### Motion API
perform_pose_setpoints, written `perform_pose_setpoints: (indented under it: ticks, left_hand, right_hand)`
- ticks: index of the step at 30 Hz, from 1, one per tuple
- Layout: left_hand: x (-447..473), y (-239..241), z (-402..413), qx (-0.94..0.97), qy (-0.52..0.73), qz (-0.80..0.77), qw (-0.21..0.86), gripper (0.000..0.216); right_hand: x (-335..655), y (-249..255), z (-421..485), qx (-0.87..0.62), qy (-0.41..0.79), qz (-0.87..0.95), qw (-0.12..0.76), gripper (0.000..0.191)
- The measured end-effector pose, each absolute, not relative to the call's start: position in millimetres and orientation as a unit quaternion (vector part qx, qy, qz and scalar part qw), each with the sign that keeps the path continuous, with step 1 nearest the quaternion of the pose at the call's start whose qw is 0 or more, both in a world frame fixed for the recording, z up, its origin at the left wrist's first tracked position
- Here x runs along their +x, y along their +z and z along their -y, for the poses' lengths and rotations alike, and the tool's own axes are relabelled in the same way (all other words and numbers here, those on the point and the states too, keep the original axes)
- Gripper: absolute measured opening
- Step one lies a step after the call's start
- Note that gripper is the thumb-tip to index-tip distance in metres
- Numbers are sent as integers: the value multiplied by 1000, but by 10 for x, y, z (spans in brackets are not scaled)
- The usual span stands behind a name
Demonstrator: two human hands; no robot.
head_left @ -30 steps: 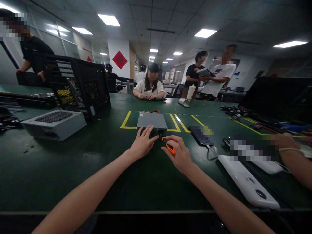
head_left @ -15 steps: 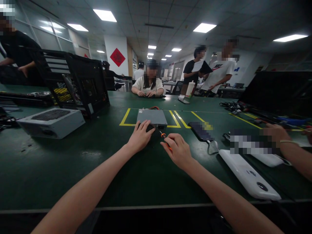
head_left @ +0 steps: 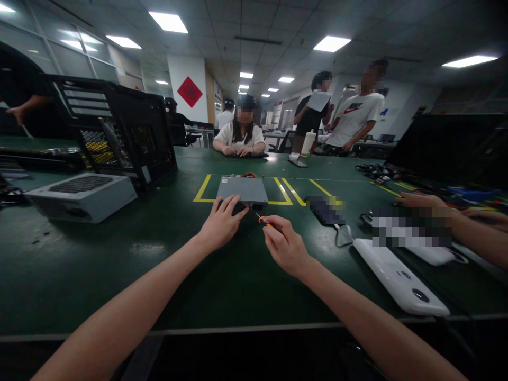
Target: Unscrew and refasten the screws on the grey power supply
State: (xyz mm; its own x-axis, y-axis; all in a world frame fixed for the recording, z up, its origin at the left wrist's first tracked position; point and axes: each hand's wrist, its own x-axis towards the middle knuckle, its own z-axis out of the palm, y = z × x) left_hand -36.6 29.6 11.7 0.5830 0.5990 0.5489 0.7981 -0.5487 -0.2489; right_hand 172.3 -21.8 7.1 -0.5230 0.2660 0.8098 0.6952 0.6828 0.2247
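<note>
A flat grey metal box [head_left: 243, 189] lies on the green table inside a yellow taped outline. My left hand [head_left: 219, 226] rests against the box's near face, fingers spread on its front edge. My right hand [head_left: 282, 244] is closed round a small screwdriver with an orange handle [head_left: 265, 220]. Its thin tip points up and left toward the box's near right corner. Whether the tip touches the box I cannot tell.
A grey vented unit [head_left: 81, 196] and a black open computer case [head_left: 119, 135] stand at the left. A white device [head_left: 399, 276], a phone and cables lie at the right, where another person's hands [head_left: 420, 201] rest. A seated person faces me across the table; others stand behind.
My right hand has turned and curled over the screwdriver, so less of the orange handle shows. The view has drifted slightly; my left hand stays on the box.
</note>
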Motion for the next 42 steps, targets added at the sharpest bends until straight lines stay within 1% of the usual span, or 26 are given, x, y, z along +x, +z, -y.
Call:
perform_pose_setpoints:
  ticks: [3,6,9,14,18,22,26,31,35,40,42]
  left_hand:
    - [-369,104,-283,-856,-207,404,245,46]
    - [-349,79,-285,-853,-216,406,246,44]
    - [-337,62,-286,-851,-230,406,240,42]
    - [-327,57,-277,-851,-243,405,231,41]
    - [-308,47,-281,-846,-250,411,230,42]
    - [-298,42,-285,-845,-247,413,233,43]
    - [-290,48,-277,-843,-252,414,232,44]
    - [-282,64,-260,-845,-247,414,232,43]
    - [-277,65,-261,-844,-248,414,232,44]
    - [-274,57,-270,-844,-256,413,229,45]
    - [-274,55,-271,-843,-259,413,227,45]
  right_hand:
    - [1709,78,218,-299,-292,811,409,31]
    - [1687,85,216,-289,-315,812,398,29]
    - [1670,82,221,-261,-295,830,394,32]
    - [1669,90,246,-274,-308,829,379,24]
    - [1675,87,254,-259,-304,827,397,27]
    - [1679,84,259,-274,-317,819,391,28]
    - [1679,99,274,-253,-299,826,405,33]
    - [1670,113,278,-268,-331,815,392,26]
    - [1670,100,275,-234,-313,828,401,31]
    - [1672,104,285,-266,-320,823,388,26]
    - [1672,114,291,-255,-318,825,392,27]
